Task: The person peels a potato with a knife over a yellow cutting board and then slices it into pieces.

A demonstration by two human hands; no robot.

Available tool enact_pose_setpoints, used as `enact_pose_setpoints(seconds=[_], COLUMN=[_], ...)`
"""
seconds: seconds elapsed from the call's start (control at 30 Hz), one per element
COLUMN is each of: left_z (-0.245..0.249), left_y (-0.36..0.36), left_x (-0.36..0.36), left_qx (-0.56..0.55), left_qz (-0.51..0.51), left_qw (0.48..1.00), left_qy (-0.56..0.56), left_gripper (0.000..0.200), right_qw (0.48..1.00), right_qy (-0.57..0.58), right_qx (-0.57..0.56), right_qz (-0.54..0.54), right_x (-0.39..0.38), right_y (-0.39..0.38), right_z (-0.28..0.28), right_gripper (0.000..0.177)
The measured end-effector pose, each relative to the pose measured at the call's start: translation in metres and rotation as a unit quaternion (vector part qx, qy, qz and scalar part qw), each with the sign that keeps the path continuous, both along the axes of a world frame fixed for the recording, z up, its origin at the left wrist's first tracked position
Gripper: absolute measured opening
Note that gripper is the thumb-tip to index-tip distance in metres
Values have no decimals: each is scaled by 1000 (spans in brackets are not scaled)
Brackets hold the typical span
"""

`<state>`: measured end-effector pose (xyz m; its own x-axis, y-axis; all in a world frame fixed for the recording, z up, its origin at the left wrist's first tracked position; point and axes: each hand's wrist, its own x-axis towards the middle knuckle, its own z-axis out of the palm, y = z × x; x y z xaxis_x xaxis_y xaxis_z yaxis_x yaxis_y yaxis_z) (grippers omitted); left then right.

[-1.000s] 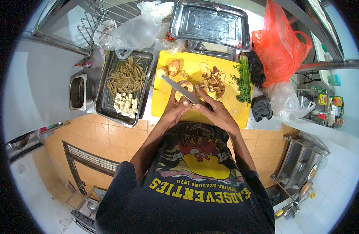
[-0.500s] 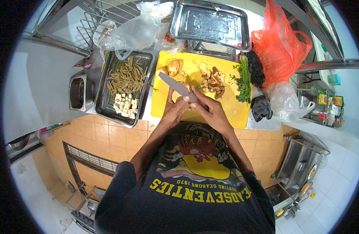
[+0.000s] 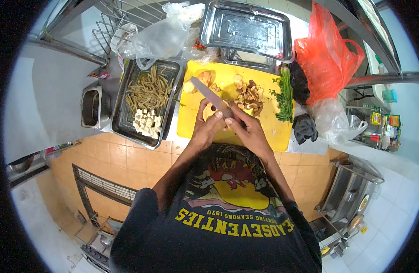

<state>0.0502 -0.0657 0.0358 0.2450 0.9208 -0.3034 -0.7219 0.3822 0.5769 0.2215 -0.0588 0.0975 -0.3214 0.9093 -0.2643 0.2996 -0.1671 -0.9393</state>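
Observation:
My right hand (image 3: 248, 127) is closed round the handle end of a knife (image 3: 208, 92), whose broad blade points up and to the left. In my left hand (image 3: 206, 129) is a pale, partly peeled potato (image 3: 208, 113) with a dark spot, held just beneath the blade. Both hands are close together above the near part of the yellow cutting board (image 3: 186, 120). A heap of brown peelings (image 3: 251, 96) lies beyond my right hand. More potatoes (image 3: 204, 77) rest at the board's far left, one showing a pale surface. The blade hides part of the held potato.
A dark metal tray (image 3: 120, 120) with green bean pieces (image 3: 148, 91) and white tofu cubes (image 3: 147, 123) stands left of the board. Green herbs (image 3: 285, 93) lie on its right edge. Beyond are an upturned metal tray (image 3: 246, 29), a red plastic bag (image 3: 325, 59) and clear bags (image 3: 161, 41).
The knife and potato have turned slightly in my hands, and more of the potato with its dark spot shows. The view has shifted a little.

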Motion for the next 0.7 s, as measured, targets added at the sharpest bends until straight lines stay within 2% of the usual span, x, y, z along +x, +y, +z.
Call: enact_pose_setpoints(seconds=[0.07, 0.1, 0.17, 0.27, 0.3, 0.37, 0.5, 0.57, 0.6, 0.67, 0.7], left_z=[10, 11, 13, 24, 24, 23, 19, 19, 19, 17, 17], left_y=[0, 0, 6, 11, 11, 13, 12, 13, 13, 12, 11], left_x=[1, 0, -6, -8, -8, -7, -8, -8, -8, -9, -9], left_qx=[-11, -12, 31, 42, 43, -3, -3, -7, -7, -8, -8], left_qz=[5, 4, -56, -106, -106, -91, -103, -98, -98, -90, -90], left_qw=[999, 999, 991, 983, 983, 993, 989, 992, 992, 994, 994], left_qy=[31, 32, 114, 142, 142, 77, 105, 84, 84, 65, 65], left_gripper=[59, 59, 60, 60, 60, 57, 52, 53, 53, 56, 56], right_qw=[1000, 1000, 998, 993, 993, 977, 971, 969, 969, 998, 998], right_qy=[-16, 0, 17, 19, 19, 112, 144, 121, 121, -19, -18], right_qx=[-11, 21, 55, -117, -116, -179, -186, -215, -215, -58, -58], right_qz=[-12, -13, -13, -29, -28, -33, -40, 5, 5, 33, 33], right_x=[1, 2, 9, 16, 18, 22, 21, 27, 26, 20, 18], right_y=[0, -1, -1, 3, 3, 2, 4, 8, 7, 4, 4], right_z=[-5, -12, -17, 0, 1, 2, 7, 7, 4, -4, -1], right_gripper=[54, 54, 55, 58, 58, 60, 62, 64, 64, 65, 65])
